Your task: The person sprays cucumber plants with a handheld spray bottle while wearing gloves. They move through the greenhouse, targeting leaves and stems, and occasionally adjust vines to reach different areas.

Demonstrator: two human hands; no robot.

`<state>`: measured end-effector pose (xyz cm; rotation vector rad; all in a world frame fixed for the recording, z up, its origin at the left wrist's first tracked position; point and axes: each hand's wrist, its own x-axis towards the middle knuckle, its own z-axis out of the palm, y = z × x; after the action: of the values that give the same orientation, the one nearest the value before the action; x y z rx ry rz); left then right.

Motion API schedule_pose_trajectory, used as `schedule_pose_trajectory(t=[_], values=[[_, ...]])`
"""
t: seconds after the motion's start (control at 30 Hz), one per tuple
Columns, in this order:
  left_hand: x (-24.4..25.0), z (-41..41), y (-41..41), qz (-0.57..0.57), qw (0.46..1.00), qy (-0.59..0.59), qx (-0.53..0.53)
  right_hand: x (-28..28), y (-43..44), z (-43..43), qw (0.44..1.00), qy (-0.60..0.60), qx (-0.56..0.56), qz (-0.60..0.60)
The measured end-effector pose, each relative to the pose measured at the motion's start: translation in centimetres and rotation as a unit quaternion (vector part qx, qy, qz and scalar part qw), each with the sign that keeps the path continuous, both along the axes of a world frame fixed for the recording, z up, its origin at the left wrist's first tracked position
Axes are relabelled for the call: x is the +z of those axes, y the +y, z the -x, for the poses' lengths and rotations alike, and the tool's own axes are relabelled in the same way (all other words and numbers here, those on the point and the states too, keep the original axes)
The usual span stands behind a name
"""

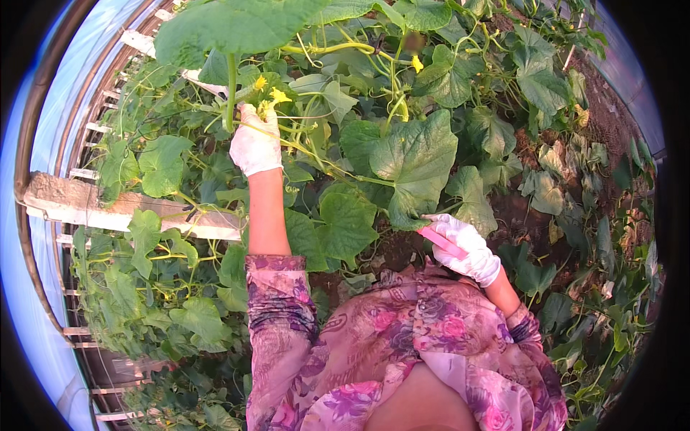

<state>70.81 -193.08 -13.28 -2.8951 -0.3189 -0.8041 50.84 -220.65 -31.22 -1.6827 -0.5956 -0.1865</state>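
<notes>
My left hand (256, 139), in a thin white glove, is raised among cucumber vines, its fingers closed around a stem cluster with yellow flowers (279, 96) at its top. A small green cucumber (245, 96) shows just above the fingers, partly hidden. My right hand (466, 250), gloved too, is lower and to the right, shut on a flat pink strip-shaped tool (443, 242) whose exact kind I cannot tell. The tool's far end lies close to the lower edge of a large cucumber leaf (418, 161).
A pale beam (135, 213) juts in from the left, beside curved frame poles (40, 102) and plastic sheeting (15, 156). A broad leaf (232, 29) hangs above my left hand. Bare soil (517, 210) and wilted leaves (547, 191) lie at the right.
</notes>
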Motion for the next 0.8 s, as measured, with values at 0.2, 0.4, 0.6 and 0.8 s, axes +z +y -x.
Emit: schedule_pose_trajectory(t=[0.2,0.4,0.6,0.8], values=[[-2.6,-0.3,2.6,0.063,0.987,-0.102,-0.104,3.0,-1.9,-0.8,0.994,0.029,-0.07,0.077],[-1.4,0.7,2.2,0.516,0.801,-0.078,-0.295,3.2,-4.3,-1.3,0.982,0.047,-0.147,0.109],[-4.5,5.1,4.7,0.58,0.717,0.032,-0.385,3.3,-5.9,-1.5,0.979,0.056,-0.183,0.07],[-10.0,9.3,4.4,0.209,0.84,0.439,-0.242,4.1,-5.5,-0.4,0.975,0.04,-0.195,0.094]])
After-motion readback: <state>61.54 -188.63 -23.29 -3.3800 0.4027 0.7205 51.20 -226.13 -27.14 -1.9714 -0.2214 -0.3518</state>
